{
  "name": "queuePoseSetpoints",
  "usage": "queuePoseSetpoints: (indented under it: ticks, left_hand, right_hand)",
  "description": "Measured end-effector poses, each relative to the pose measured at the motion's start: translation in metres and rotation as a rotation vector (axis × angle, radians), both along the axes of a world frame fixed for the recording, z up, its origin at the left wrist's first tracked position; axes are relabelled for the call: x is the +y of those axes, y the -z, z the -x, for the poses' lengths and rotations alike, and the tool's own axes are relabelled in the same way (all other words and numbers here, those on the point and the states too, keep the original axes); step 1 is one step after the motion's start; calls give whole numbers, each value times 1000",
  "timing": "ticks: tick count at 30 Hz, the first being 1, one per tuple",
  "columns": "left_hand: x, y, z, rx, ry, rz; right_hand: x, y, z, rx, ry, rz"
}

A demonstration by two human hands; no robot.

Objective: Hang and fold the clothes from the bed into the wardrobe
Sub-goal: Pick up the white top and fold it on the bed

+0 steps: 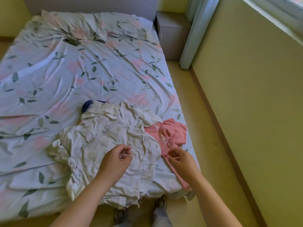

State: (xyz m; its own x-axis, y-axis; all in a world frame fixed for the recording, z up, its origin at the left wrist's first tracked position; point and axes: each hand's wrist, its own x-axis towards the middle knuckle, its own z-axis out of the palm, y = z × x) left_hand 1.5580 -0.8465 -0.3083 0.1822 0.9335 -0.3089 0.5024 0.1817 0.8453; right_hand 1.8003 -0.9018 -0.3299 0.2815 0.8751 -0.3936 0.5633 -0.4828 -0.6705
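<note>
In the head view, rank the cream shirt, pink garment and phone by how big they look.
1. cream shirt
2. pink garment, partly hidden
3. phone, smallest, though farthest from the camera

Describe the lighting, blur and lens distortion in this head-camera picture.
Head view: daylight enters from the window at upper right, leaving the floral bedsheet bluish and the wall yellow-green; wrinkles in the cream shirt cast soft shadows; the wide-angle lens bows straight edges; detail is soft throughout, the phone smeared.
</note>
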Motion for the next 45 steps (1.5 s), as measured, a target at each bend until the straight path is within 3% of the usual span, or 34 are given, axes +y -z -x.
queuePoseSetpoints:
  ticks: [12,27,32,38,42,45]
  left_hand:
    - [20,73,-46,165,-194,169]
    - [55,188,-51,256,-190,295]
    - [61,215,-48,252,-197,315]
    - [67,234,-45,248,-221,315]
    - [69,234,-43,248,-217,310]
    - [68,224,-45,240,-211,303]
  right_hand:
    - [91,91,-70,-75,-214,170]
    - [162,232,-63,-96,-212,372]
    - [182,276,-53,13,-123,352]
    - [198,304,-35,264,50,418]
    - [196,298,-28,97,-93,441]
    - [187,278,-23,146,-84,278]
